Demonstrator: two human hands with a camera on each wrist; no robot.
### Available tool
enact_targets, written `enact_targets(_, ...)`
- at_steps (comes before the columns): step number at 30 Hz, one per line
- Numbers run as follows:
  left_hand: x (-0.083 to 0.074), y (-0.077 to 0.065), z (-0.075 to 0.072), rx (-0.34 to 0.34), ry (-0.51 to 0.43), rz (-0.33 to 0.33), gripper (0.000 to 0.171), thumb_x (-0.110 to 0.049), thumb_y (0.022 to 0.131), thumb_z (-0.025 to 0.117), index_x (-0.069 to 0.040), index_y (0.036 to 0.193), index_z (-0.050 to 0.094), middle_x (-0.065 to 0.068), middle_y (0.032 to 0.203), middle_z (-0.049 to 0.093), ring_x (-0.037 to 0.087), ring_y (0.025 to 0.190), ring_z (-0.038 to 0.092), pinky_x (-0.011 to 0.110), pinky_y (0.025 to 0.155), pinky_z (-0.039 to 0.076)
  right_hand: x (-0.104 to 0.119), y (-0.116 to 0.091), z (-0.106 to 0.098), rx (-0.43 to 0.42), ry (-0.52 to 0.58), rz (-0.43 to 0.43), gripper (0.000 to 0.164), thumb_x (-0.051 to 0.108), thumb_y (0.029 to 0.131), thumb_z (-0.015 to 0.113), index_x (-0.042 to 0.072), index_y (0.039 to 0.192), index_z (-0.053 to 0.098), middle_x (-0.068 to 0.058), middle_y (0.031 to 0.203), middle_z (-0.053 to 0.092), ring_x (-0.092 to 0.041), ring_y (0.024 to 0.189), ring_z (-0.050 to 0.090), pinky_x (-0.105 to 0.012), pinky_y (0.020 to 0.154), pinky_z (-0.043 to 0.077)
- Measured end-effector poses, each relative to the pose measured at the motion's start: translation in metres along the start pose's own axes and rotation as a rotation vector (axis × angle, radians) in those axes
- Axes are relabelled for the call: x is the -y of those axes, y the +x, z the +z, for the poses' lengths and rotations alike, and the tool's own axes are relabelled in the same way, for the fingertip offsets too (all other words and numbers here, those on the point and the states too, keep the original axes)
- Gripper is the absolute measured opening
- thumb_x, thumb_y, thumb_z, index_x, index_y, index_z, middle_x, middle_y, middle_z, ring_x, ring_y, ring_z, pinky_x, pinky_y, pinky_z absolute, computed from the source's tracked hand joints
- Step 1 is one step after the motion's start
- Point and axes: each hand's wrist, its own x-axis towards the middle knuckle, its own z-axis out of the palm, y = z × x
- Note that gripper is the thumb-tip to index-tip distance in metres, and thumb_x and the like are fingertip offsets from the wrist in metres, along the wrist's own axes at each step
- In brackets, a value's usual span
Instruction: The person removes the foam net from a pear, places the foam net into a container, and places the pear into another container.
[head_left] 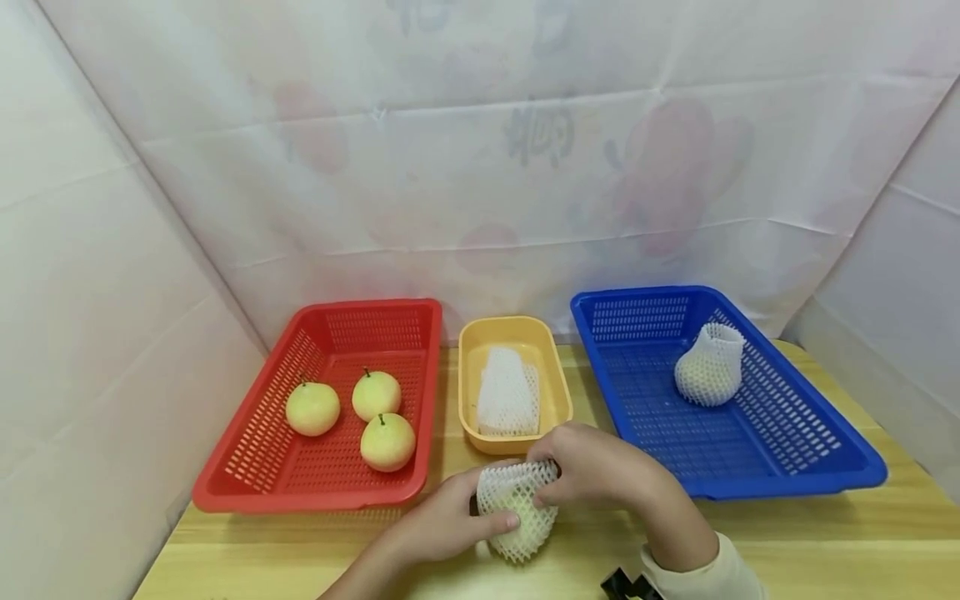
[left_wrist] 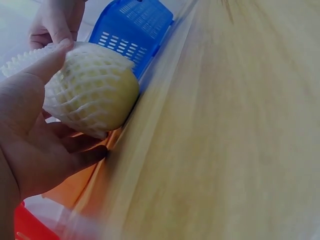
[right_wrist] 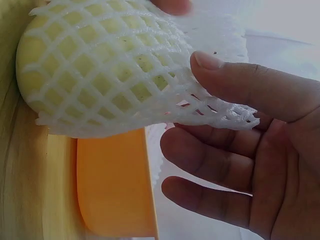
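Observation:
A yellow pear (left_wrist: 125,97) sits inside a white foam net sleeve (head_left: 517,508), held between both hands above the near part of the table. My left hand (head_left: 450,517) grips it from the left, thumb across the netting and fingers behind. My right hand (head_left: 588,467) pinches the upper rim of the sleeve between thumb and fingers. In the right wrist view the net (right_wrist: 115,75) covers most of the pear, and its loose end runs between the right thumb and fingers. The pear's rounded bottom shows bare past the net's edge in the left wrist view.
At left, a red basket (head_left: 315,504) holds three unwrapped pears (head_left: 387,442). A yellow-orange tray (head_left: 555,400) with flat foam net sleeves (head_left: 506,396) stands in the middle. At right is a blue basket (head_left: 630,400) with one netted pear (head_left: 708,371). A pale printed cloth (head_left: 487,167) hangs behind.

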Motion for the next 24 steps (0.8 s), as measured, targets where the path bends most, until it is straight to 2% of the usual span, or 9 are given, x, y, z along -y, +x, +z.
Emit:
enact_targets(6, -0.001, 0.0, 0.002, -0.046, -0.003, 0.048, 0.037, -0.033, 0.103, 0.051, -0.018, 0.136, 0.056, 0.0, 0.125, 0.065, 0.009, 0.109, 0.063, 0.026, 0.095, 0.052, 0.0, -0.001, 0.002, -0.008, -0.011, 0.008, 0.028, 0.017, 0.075, 0.08, 0.023, 0.066, 0.054, 0.017, 0.06, 0.042, 0.001, 0.054, 0.035, -0.018, 0.049, 0.038)
enact_targets(13, -0.007, -0.001, 0.002, -0.126, -0.007, 0.141, 0.034, -0.028, 0.102, 0.053, -0.018, 0.134, 0.06, 0.001, 0.137, 0.06, 0.015, 0.121, 0.059, 0.029, 0.1, 0.05, 0.002, 0.0, 0.002, -0.026, 0.006, -0.005, 0.028, 0.017, 0.076, 0.079, 0.023, 0.064, 0.055, 0.017, 0.061, 0.042, 0.001, 0.053, 0.035, -0.018, 0.048, 0.037)
enact_targets(16, -0.008, -0.001, 0.002, -0.168, -0.007, 0.161, 0.032, -0.026, 0.1, 0.057, -0.016, 0.13, 0.063, 0.001, 0.133, 0.063, 0.015, 0.12, 0.06, 0.03, 0.101, 0.05, 0.002, 0.001, 0.001, -0.03, 0.002, -0.02, 0.028, 0.018, 0.077, 0.08, 0.023, 0.065, 0.055, 0.017, 0.061, 0.043, 0.002, 0.054, 0.035, -0.017, 0.049, 0.037)
enact_targets(20, -0.01, -0.002, 0.003, -0.204, -0.023, 0.156, 0.028, -0.025, 0.098, 0.061, -0.013, 0.122, 0.068, 0.003, 0.121, 0.07, 0.013, 0.111, 0.065, 0.029, 0.097, 0.052, 0.001, 0.0, 0.001, -0.036, 0.008, -0.026, 0.028, 0.018, 0.078, 0.08, 0.024, 0.065, 0.056, 0.017, 0.062, 0.044, 0.002, 0.054, 0.036, -0.017, 0.049, 0.037)
enact_targets(24, -0.012, 0.0, 0.004, -0.229, -0.034, 0.153, 0.025, -0.025, 0.097, 0.062, -0.011, 0.115, 0.071, 0.004, 0.112, 0.073, 0.011, 0.102, 0.068, 0.028, 0.09, 0.056, -0.002, 0.0, -0.002, -0.031, 0.022, -0.02, 0.022, 0.019, 0.076, 0.081, 0.025, 0.07, 0.06, 0.017, 0.068, 0.052, 0.001, 0.059, 0.043, -0.019, 0.054, 0.043)
